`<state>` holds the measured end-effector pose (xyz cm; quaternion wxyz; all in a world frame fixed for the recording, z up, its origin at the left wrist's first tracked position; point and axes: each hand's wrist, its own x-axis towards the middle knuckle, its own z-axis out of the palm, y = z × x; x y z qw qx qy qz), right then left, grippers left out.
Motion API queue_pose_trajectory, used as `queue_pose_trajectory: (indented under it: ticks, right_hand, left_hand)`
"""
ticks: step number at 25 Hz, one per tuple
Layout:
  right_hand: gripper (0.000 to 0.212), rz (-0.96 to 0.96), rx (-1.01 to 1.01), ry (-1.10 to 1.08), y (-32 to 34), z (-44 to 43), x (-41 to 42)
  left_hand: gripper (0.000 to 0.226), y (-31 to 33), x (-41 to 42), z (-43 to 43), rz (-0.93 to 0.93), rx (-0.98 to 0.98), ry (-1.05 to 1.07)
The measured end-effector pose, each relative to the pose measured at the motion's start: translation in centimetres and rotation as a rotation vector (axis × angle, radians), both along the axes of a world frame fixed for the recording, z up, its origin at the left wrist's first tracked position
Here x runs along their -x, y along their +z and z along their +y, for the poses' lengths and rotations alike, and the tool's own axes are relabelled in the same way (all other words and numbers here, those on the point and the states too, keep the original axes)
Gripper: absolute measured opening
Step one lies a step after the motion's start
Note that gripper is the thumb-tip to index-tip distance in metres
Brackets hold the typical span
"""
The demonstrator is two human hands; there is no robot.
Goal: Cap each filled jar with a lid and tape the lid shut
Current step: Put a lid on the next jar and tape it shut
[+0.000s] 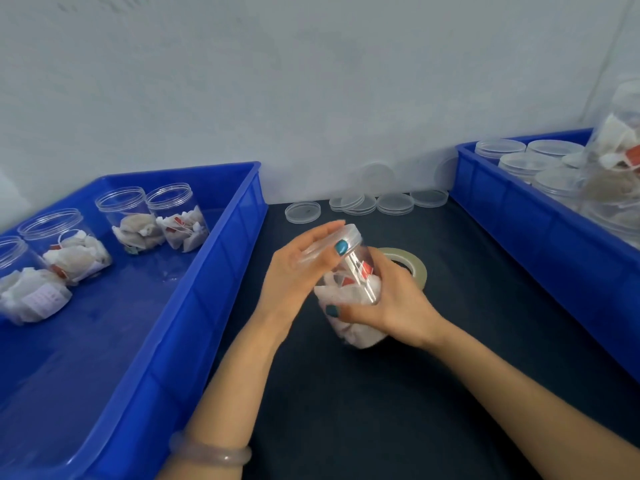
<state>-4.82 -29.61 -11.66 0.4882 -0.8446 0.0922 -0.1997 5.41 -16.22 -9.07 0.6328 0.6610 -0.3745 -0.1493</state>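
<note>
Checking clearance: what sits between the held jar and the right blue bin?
Head view: a clear tape roll lies flat on the black mat, partly behind the right hand; otherwise bare mat.

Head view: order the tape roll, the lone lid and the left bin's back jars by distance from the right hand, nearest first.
1. Tape roll, just behind the right hand.
2. Lone lid, farther back, toward the left.
3. Back jars, far left inside the blue bin.
</note>
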Motion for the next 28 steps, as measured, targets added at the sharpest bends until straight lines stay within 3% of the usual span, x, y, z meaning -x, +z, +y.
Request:
queue_pose_trajectory:
  ticks: [2,4,7,10,13,16,18,24,26,28]
  right_hand:
    - [0.066,0.015,-0.400,0.285,0.3,-0.3,0.2]
    - [0.080,0.072,-0.754,0.490,0.3,-0.1,0.6]
    - [0.101,0.167,-0.934,0.572,0.1,0.0,1.1]
    - [0.089,0.085,-0.786,0.439,1.0,-0.2,0.8]
    - [0.079,-0.003,-0.229,0.031,1.6,-0.1,0.3]
    - [0.090,-0.005,0.264,-0.119,0.7,0.6,0.2]
    - [0.093,-0.004,0.318,-0.093,0.4,0.6,0.2]
    - [0.077,0.092,0.109,0.085,0.3,-0.5,0.1]
    - [0.087,0.205,0.002,0.244,0.4,-2.1,0.3]
    - [0.107,0.322,0.124,0.292,0.5,-4.6,0.6]
  left_hand:
    - [0.057,0.1,-0.3,0.5,0.064,0.080,-0.095]
    - [0.061,-0.1,-0.3,0.8,0.149,0.153,-0.215]
    - [0.078,-0.2,0.0,1.0,0.210,0.194,-0.346]
    - [0.096,0.1,-0.3,0.7,0.226,0.212,-0.264]
    - [0.099,-0.1,-0.5,0.3,0.172,0.174,-0.115]
    - [0.086,-0.5,-0.4,-0.2,0.098,0.054,0.004]
    - [0.082,-0.8,-0.7,-0.2,0.072,0.012,0.050]
    - [0.078,-1.1,-0.6,0.0,-0.007,-0.002,0.022]
    - [0.075,-1.0,-0.4,0.0,-0.027,0.013,0.049]
    - [0.072,-0.7,-0.7,0.1,-0.090,0.038,0.099]
